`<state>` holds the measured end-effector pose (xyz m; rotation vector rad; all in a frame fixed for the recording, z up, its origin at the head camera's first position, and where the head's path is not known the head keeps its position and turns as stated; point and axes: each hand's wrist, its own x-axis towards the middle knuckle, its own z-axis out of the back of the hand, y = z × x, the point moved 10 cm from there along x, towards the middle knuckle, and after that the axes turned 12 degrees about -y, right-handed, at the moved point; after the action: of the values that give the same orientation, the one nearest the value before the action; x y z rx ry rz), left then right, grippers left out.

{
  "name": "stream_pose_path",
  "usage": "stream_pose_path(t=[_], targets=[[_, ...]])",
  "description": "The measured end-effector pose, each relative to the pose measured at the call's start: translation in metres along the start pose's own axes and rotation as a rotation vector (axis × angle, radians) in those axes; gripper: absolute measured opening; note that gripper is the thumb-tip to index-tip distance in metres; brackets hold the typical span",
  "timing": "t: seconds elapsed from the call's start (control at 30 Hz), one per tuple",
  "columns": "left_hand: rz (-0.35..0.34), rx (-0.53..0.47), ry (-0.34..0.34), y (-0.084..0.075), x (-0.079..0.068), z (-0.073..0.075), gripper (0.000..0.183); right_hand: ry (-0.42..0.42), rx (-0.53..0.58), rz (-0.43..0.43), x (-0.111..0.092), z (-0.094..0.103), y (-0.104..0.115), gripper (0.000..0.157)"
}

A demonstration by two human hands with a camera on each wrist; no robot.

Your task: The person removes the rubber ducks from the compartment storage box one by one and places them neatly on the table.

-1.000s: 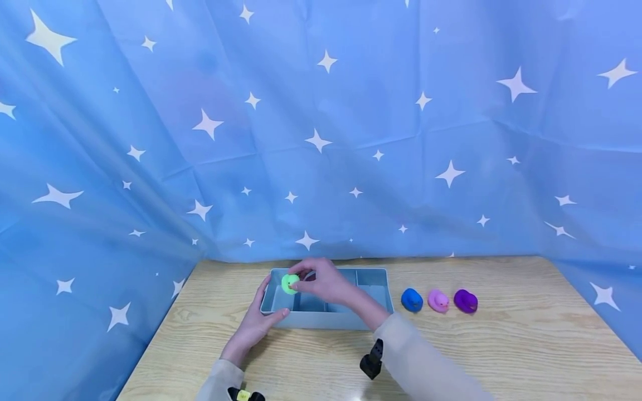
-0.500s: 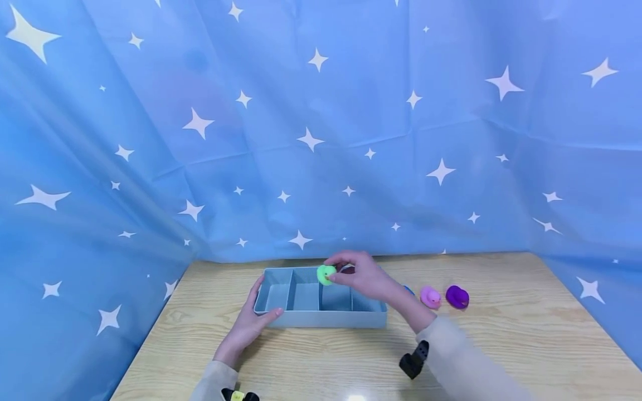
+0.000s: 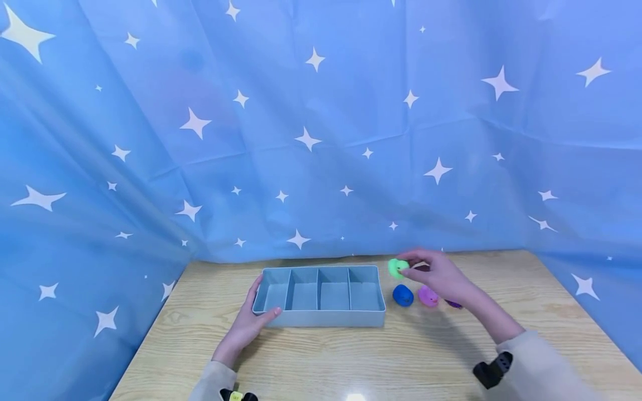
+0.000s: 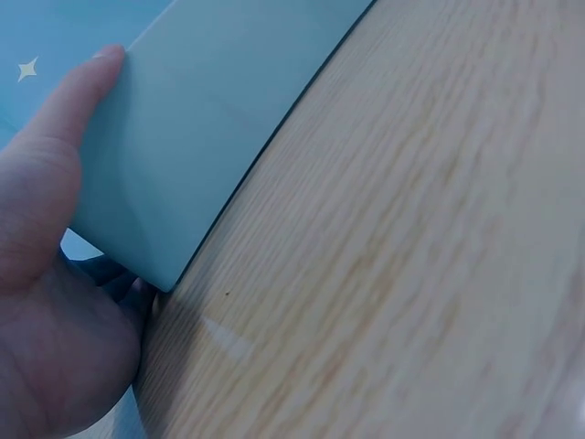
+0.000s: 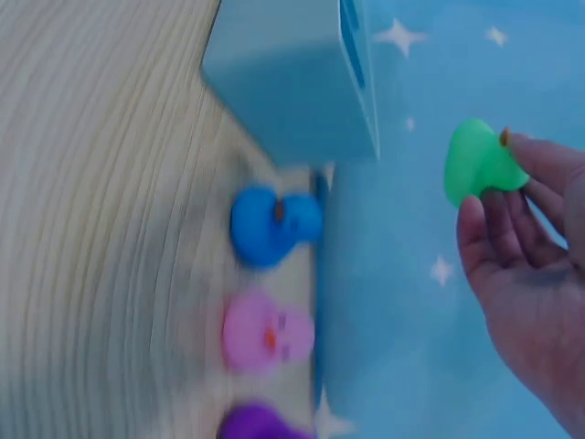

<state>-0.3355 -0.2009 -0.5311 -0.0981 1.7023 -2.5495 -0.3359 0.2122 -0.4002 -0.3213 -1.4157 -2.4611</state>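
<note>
A green rubber duck is pinched between the thumb and fingers of my right hand, held up above the table behind the blue duck. In the right wrist view the green duck hangs against the curtain. My left hand grips the left end of a grey-blue box, thumb on its front wall and fingers round the far side. The box has several compartments in a row, all bare inside. Right of it stand a blue duck, a pink duck and a purple duck, the last mostly hidden by my right hand.
The wooden table extends in front of the box and to the right of the ducks. A blue curtain with white stars hangs along the back edge and the left side.
My right hand has carried the green duck from over the box's left compartment rightward, past the box's right end. The left hand keeps its grip on the box.
</note>
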Motion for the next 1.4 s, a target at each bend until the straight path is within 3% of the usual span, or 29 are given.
stream_pose_path(t=[0.23, 0.5, 0.63, 0.77, 1.07, 1.27, 1.4], targets=[[0.003, -0.008, 0.005, 0.002, 0.001, -0.002, 0.099, -0.057, -0.097, 0.021, -0.017, 0.047, -0.021, 0.031], [0.003, -0.014, 0.001, 0.004, 0.001, -0.001, 0.099, -0.092, -0.193, -0.010, -0.030, 0.086, -0.041, 0.036], [0.015, -0.015, -0.005, 0.005, 0.000, 0.001, 0.100, -0.132, -0.227, 0.028, -0.036, 0.102, -0.052, 0.034], [0.013, -0.006, -0.014, 0.005, 0.000, 0.001, 0.099, -0.164, -0.248, 0.066, -0.044, 0.112, -0.065, 0.032], [0.000, -0.023, 0.007, 0.001, 0.000, -0.004, 0.099, -0.136, -0.342, -0.005, -0.061, 0.123, -0.098, 0.034], [-0.003, -0.021, -0.002, 0.001, 0.000, 0.000, 0.098, -0.145, -0.357, 0.034, -0.065, 0.119, -0.110, 0.030], [-0.001, -0.016, 0.005, 0.000, 0.000, -0.001, 0.098, -0.125, -0.384, 0.000, -0.067, 0.116, -0.120, 0.030]])
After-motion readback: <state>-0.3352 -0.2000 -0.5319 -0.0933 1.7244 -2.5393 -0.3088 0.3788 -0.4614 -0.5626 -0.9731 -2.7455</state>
